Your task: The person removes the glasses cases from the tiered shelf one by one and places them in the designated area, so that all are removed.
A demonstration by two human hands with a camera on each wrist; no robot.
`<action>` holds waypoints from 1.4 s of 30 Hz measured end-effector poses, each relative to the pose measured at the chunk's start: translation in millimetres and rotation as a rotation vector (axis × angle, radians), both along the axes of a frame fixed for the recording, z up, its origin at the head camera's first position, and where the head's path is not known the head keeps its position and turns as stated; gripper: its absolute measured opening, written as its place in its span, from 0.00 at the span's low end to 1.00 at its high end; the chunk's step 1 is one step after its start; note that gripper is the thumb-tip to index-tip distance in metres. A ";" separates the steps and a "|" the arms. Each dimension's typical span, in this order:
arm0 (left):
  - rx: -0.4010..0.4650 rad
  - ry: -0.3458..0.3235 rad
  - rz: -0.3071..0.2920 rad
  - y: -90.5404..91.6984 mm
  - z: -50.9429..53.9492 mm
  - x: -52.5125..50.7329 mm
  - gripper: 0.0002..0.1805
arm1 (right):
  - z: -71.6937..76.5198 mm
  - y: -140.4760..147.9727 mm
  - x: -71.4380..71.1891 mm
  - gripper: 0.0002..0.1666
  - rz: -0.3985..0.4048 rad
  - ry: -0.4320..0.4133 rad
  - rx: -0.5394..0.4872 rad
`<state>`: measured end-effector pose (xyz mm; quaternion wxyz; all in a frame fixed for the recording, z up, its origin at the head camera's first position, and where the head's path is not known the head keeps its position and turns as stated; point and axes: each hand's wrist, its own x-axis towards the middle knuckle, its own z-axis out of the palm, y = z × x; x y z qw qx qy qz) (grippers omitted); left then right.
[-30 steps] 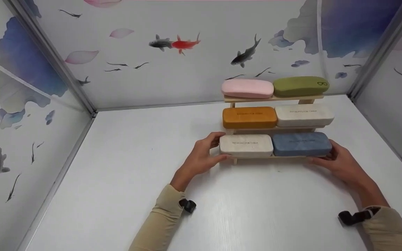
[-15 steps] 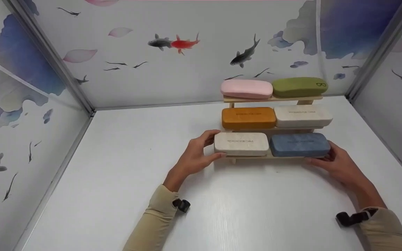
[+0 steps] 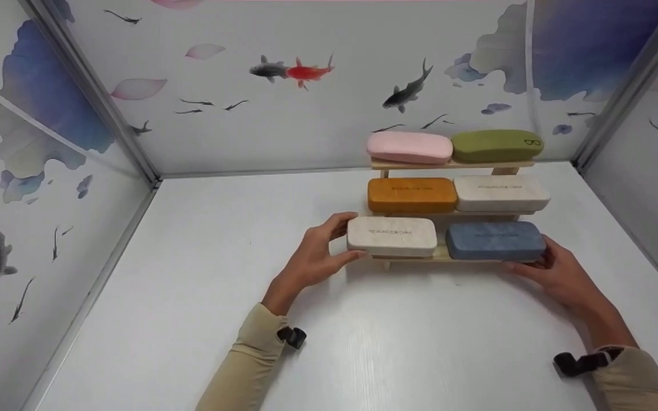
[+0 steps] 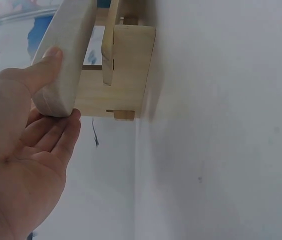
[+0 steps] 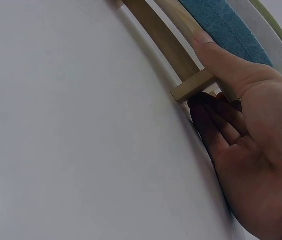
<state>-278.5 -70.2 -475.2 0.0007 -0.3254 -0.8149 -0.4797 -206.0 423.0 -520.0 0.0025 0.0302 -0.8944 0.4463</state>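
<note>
My left hand pinches the left end of a cream glasses case, thumb on the front and fingers behind. In the left wrist view, a gap shows between this case and the shelf board. A three-tier wooden rack stands below it. The blue glasses case lies on the bottom tier's right side. At that end my right hand grips the rack, thumb along the shelf's front edge beside the blue case. Its fingers curl near the rack's leg, partly in shadow.
An orange case and a white case fill the middle tier. Pink and green cases sit on the top tier. Printed panels wall in the white table behind and at both sides.
The cream case has moved left with my left hand, away from the blue case, and a gap has opened between them. My right hand has stayed at the rack's right end.
</note>
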 end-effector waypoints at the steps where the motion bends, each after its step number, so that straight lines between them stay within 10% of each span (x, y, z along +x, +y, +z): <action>1: 0.000 -0.002 0.000 -1.3 -0.7 0.3 0.40 | -0.7 0.6 0.2 0.52 0.000 0.001 -0.002; 42: -0.001 0.007 0.167 -93.9 -13.7 -5.0 0.41 | 1.0 -1.0 2.1 0.53 -0.009 0.029 0.022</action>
